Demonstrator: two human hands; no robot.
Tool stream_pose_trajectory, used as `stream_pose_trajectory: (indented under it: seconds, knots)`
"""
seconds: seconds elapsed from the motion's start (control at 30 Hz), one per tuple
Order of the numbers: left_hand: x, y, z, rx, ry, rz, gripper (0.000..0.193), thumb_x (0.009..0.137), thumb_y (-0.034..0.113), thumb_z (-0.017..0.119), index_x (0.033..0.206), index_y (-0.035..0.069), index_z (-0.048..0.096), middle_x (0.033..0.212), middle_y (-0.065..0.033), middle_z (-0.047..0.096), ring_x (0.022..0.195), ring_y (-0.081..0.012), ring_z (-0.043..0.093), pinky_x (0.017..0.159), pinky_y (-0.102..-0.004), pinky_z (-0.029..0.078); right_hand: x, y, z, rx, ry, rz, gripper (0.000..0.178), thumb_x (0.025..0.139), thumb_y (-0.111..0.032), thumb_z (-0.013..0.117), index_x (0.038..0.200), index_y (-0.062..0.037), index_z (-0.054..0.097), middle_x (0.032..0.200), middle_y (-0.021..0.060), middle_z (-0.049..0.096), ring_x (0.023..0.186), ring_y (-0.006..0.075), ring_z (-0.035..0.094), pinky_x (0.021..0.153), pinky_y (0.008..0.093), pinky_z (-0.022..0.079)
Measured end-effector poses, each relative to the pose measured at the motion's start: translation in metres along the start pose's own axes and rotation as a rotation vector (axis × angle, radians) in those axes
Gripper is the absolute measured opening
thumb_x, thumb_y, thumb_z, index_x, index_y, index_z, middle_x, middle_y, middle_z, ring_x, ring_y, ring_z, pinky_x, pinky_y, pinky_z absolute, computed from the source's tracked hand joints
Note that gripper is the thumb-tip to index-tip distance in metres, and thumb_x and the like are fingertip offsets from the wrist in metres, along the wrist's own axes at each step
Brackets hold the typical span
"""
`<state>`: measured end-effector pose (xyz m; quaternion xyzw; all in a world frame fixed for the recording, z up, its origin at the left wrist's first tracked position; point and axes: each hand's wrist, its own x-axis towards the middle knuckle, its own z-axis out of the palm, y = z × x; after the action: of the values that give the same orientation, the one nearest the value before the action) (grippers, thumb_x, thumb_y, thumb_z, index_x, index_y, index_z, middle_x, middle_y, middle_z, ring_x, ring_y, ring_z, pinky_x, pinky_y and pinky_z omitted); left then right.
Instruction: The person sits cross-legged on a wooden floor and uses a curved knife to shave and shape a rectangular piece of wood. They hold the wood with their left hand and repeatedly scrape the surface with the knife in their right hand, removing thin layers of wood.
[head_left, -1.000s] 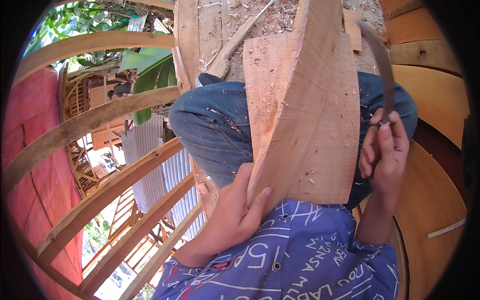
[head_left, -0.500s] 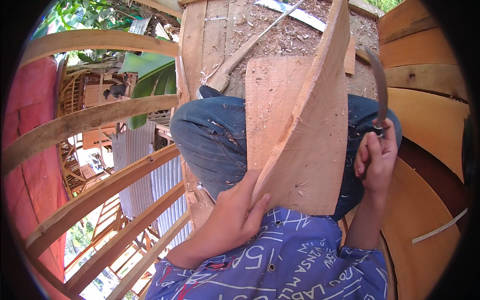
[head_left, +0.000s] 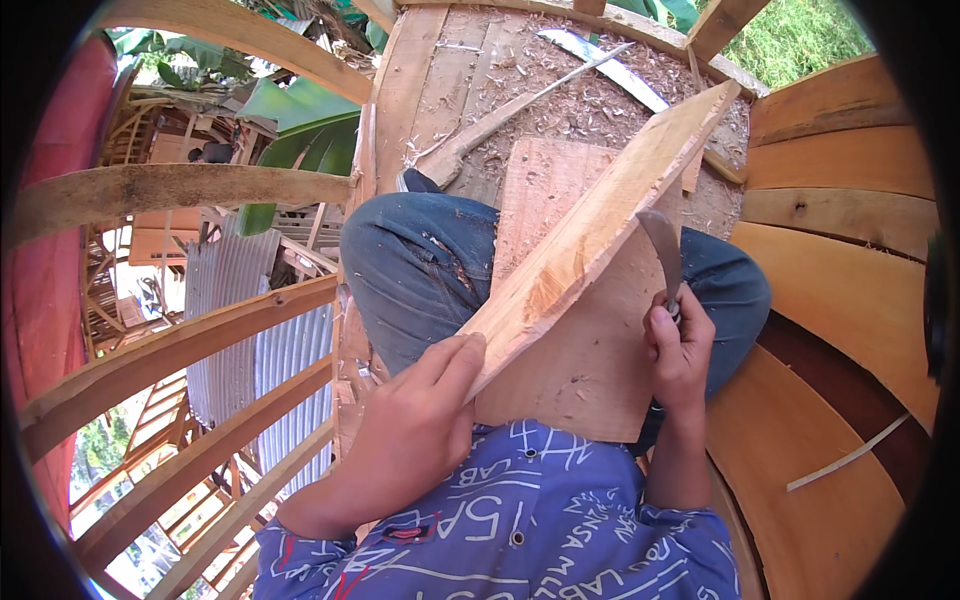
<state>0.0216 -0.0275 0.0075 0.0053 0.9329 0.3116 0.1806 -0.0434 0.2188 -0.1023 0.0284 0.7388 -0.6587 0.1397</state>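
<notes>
My left hand (head_left: pixel 425 410) grips the near end of a long wooden board (head_left: pixel 600 225), fingers over its upper side. The board slants up and away to the right, tilted, with a paler, rough-cut patch near the held end. My right hand (head_left: pixel 682 350) is closed round the handle of a curved knife (head_left: pixel 664 252). Its blade points away from me, the tip close by the board's right edge; whether they touch I cannot tell. A second, wider flat board (head_left: pixel 575 380) lies across my lap under the slanted one, with a few wood crumbs on it.
Wood shavings (head_left: pixel 590 100) litter the planks ahead, where a long blade (head_left: pixel 605 68) and a wooden stick (head_left: pixel 500 125) lie. Slatted rails (head_left: pixel 190 365) run along my left, above corrugated metal sheets (head_left: pixel 232 320). Curved wooden planks (head_left: pixel 840 290) wall my right side.
The slanted board has tipped over, so its pale cut side now faces up. My right hand has brought the knife left, from beside the board to its edge.
</notes>
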Motion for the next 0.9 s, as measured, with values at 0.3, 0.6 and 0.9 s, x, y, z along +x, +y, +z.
stream_pose_trajectory:
  seconds: [0.3,0.6,0.9]
  knots:
    - [-0.007,-0.003,0.024,-0.007,-0.015,0.033,0.061,0.071,-0.001,0.063,0.130,-0.001,0.047,0.129,-0.0279,0.051,0.114,-0.0428,0.056,0.094,-0.0452,0.048,-0.017,-0.004,0.021,-0.031,-0.032,0.001,0.042,0.094,-0.038,0.059,0.080,0.0013,0.059,0.057,-0.0005,0.044,0.056,0.0069,0.041,0.051,0.0254,0.035]
    - [-0.007,-0.012,0.033,0.011,-0.062,0.062,0.067,0.069,0.002,0.061,0.132,-0.011,0.042,0.130,-0.0356,0.049,0.123,-0.0463,0.049,0.104,-0.0466,0.042,-0.061,-0.027,0.017,-0.545,-0.094,0.019,0.049,0.085,-0.040,0.070,0.064,0.0015,0.053,0.052,0.0160,0.048,0.043,0.0259,0.051,0.044,0.0332,0.038]
    - [-0.007,-0.014,0.038,0.008,-0.044,0.097,0.070,0.067,0.002,0.062,0.133,-0.011,0.043,0.129,-0.0374,0.048,0.124,-0.0486,0.047,0.105,-0.0473,0.040,-0.063,-0.045,0.014,-1.036,0.077,-0.006,0.047,0.079,-0.043,0.075,0.064,-0.0020,0.057,0.051,0.0147,0.051,0.047,0.0322,0.054,0.044,0.0371,0.041]
